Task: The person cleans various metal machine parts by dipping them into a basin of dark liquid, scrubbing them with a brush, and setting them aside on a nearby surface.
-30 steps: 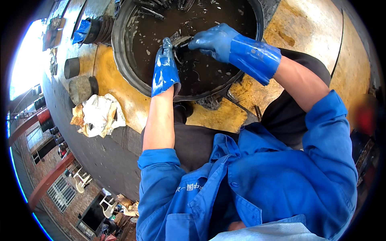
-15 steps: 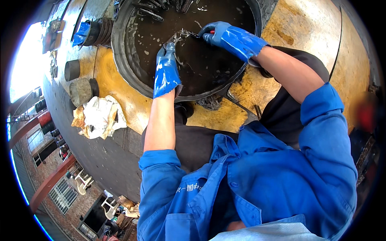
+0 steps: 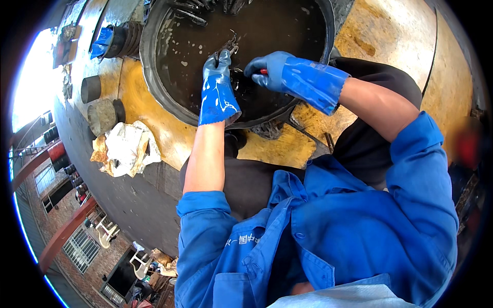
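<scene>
Broadly, my feed takes in a brick wall (image 3: pixel 62 215) off at the lower left, then the dark floor (image 3: pixel 136 205), with yellow-stained boards (image 3: pixel 141 97) laid across part of it. Next in size comes the round black tub (image 3: pixel 149 66) at the top, holding murky brown water (image 3: pixel 287 31). I see the seated person's blue jacket (image 3: pixel 328 226) across the lower half, both sleeves rolled and the forearms reaching up over the near rim.

Left of the tub I make out a crumpled white cloth (image 3: pixel 126 149) on the floor, and farther up a black bucket (image 3: pixel 117 42) with something blue at its mouth. Between these stand two short cylinders, one dark (image 3: pixel 91 90) and one grey (image 3: pixel 102 115).

Both hands wear blue gloves and hang over the water, near each other but apart. The left hand (image 3: pixel 217 66) has thumb and fingers pinching a dark, stringy scrap (image 3: pixel 229 45), which pokes up beyond the fingertips. The right hand (image 3: pixel 272 69) is curled, its fingers and thumb closed around a small red thing (image 3: pixel 264 72); most of that is hidden, so I can't tell its shape. Several dark strips (image 3: pixel 190 15) lie at the tub's far side.
</scene>
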Tool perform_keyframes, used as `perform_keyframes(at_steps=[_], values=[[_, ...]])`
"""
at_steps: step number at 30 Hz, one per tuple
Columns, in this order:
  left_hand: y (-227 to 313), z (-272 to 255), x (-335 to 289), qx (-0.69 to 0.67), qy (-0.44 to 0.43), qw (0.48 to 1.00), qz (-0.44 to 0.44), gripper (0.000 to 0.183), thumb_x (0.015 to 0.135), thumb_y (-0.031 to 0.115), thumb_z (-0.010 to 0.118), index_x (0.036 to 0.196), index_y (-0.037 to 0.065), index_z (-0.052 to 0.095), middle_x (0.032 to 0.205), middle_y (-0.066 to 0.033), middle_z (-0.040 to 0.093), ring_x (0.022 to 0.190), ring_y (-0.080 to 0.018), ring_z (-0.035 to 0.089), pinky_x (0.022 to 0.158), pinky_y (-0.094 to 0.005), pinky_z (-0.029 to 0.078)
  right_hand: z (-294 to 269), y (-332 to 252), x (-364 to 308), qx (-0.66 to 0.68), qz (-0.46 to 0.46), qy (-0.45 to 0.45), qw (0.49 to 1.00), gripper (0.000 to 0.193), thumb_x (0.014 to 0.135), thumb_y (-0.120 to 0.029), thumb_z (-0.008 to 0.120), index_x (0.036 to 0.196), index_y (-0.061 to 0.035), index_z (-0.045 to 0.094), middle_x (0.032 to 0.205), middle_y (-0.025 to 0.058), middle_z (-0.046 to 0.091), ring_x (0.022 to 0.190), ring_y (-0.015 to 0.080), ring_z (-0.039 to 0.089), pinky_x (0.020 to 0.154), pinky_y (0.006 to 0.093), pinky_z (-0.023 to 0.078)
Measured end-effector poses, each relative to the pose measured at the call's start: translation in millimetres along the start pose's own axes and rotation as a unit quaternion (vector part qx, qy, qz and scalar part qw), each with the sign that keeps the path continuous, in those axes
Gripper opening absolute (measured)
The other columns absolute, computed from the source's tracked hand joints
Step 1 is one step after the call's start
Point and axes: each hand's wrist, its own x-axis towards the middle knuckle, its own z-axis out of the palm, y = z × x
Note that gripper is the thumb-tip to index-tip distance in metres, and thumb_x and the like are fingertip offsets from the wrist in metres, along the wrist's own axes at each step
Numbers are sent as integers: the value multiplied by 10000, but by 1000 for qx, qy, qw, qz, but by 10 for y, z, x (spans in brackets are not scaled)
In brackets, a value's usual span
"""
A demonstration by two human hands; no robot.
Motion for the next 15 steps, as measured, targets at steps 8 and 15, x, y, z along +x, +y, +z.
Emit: perform_keyframes(at_steps=[8, 15], values=[[-83, -103, 58, 30, -1, 999, 37, 429, 1025, 406, 603, 1236, 37, 657, 1015, -41, 655, 883, -156, 529, 829, -314, 451, -251, 38, 83, -216, 6, -81, 973, 306, 941, -224, 628, 1243, -214, 672, 1127, 80, 733, 1022, 323, 698, 879, 448, 560], [38, -383, 190, 81, 53, 980, 174, 406, 1052, 330, 551, 1210, -24, 672, 1080, -139, 723, 963, -225, 642, 893, -361, 501, -801, 36, 43, -95, -13, 56, 994, 241, 989, -221, 637, 1222, -208, 701, 962, 64, 754, 823, 214, 718, 722, 388, 571]])
